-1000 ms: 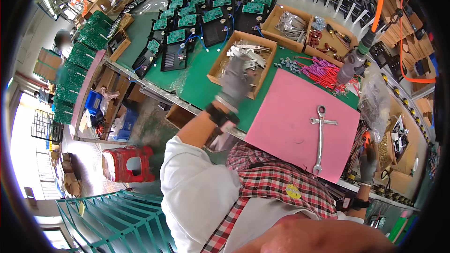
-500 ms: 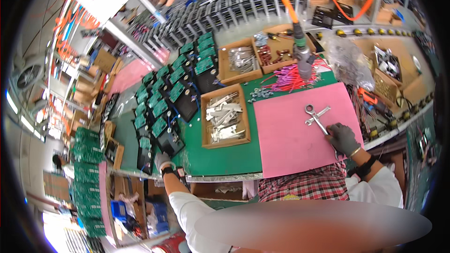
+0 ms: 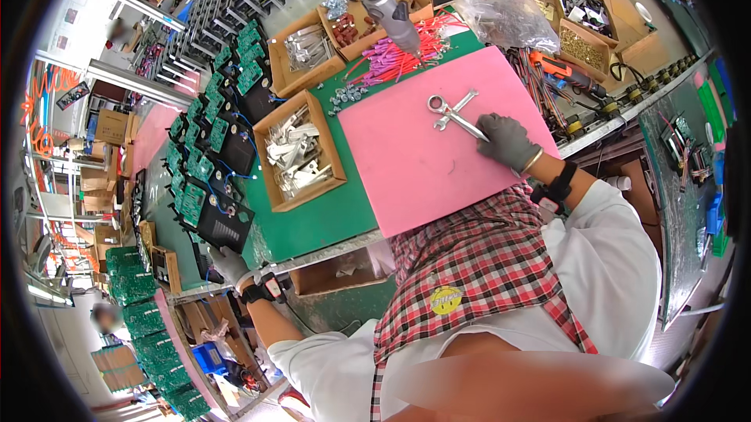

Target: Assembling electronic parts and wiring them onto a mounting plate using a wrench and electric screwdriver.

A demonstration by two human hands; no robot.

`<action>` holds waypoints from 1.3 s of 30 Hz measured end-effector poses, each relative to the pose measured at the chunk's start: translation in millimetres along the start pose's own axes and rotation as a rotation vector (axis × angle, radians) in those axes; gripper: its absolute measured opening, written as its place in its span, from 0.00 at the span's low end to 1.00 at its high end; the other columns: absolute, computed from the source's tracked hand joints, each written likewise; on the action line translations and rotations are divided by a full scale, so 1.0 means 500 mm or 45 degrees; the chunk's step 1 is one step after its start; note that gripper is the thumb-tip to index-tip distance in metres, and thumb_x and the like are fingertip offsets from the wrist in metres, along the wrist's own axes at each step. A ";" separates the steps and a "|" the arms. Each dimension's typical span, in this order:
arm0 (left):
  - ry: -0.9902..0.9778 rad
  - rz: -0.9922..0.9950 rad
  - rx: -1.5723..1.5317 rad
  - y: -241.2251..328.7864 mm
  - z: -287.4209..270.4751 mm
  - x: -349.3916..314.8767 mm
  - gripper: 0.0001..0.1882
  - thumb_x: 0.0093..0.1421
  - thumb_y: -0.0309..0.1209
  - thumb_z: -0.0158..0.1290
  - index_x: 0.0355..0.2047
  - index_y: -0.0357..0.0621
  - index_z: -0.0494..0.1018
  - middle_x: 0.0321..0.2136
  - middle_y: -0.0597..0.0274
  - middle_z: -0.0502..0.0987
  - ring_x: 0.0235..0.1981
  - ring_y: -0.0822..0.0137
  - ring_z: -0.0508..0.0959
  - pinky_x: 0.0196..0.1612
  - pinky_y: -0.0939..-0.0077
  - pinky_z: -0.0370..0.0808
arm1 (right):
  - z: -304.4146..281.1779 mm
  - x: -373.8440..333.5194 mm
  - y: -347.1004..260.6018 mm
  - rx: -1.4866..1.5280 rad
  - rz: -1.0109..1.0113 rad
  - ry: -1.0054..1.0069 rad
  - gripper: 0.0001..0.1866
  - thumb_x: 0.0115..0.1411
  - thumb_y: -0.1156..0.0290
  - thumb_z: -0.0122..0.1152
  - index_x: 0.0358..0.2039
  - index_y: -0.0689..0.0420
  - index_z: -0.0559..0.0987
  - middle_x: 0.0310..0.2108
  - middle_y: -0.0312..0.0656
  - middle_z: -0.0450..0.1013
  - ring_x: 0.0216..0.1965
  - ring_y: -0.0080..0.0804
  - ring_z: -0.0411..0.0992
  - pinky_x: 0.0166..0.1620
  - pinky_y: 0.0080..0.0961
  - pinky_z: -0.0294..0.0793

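My right hand [image 3: 506, 143], in a grey glove, is closed around the handle of a combination wrench [image 3: 461, 122] on a pink mat [image 3: 438, 187]. The wrench's ring end points away from me. Under it a smaller wrench [image 3: 468, 100] lies crosswise. Far to the left, my gloved left hand [image 3: 230, 267] grips the near edge of a black casing [image 3: 224, 223], its fingertips partly hidden. A green circuit board [image 3: 190, 203] sits beside this casing, in rows of similar boards and casings with blue wires.
An open box of flat metal brackets [image 3: 335, 175] stands between my hands. Beyond are boxes of metal parts [image 3: 274, 58] and brown parts [image 3: 426, 11], pink cable ties [image 3: 399, 58] and loose nuts [image 3: 344, 97]. A power screwdriver [image 3: 391, 19] hangs over the ties. A plastic bag [image 3: 508, 15] lies at the far right.
My view has turned and tilted, so the bench appears further left and higher. My left hand still meets the casing's near edge; my right hand stays on the wrench.
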State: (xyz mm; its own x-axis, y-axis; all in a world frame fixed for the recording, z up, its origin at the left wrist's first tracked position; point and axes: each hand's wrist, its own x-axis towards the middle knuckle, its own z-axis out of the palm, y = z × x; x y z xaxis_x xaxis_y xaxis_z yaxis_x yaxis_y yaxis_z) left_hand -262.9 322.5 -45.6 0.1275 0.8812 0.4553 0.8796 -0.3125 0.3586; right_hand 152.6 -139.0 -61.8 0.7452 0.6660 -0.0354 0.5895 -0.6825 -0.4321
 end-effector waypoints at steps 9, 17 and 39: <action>-0.499 0.388 -0.671 0.367 -0.123 -0.280 0.19 0.56 0.27 0.44 0.48 0.33 0.65 0.42 0.48 0.73 0.40 0.64 0.74 0.42 0.71 0.70 | -0.051 0.007 0.054 0.307 0.008 -0.007 0.25 0.44 0.67 0.56 0.46 0.52 0.66 0.28 0.48 0.73 0.31 0.47 0.72 0.35 0.40 0.70; -0.650 0.526 -0.706 0.503 0.023 -0.477 0.16 0.52 0.27 0.43 0.42 0.38 0.68 0.28 0.43 0.73 0.28 0.46 0.74 0.31 0.59 0.70 | -0.047 0.011 0.101 0.007 -0.182 -0.036 0.28 0.47 0.67 0.53 0.51 0.54 0.63 0.35 0.53 0.71 0.36 0.49 0.71 0.41 0.39 0.69; -0.516 0.687 -0.148 0.541 0.028 -0.105 0.08 0.53 0.35 0.48 0.29 0.45 0.70 0.26 0.52 0.74 0.30 0.50 0.74 0.31 0.58 0.70 | 0.015 0.376 -0.257 -0.203 -0.969 -0.241 0.08 0.50 0.71 0.49 0.30 0.54 0.75 0.27 0.44 0.73 0.30 0.44 0.72 0.32 0.38 0.71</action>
State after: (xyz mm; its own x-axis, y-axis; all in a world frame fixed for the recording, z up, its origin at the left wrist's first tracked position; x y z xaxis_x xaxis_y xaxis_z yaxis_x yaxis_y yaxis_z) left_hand -25.3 196.7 16.0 0.7157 0.6473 0.2623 0.5926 -0.7615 0.2624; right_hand 214.7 76.1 -19.5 0.0632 0.9962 0.0593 0.9630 -0.0453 -0.2657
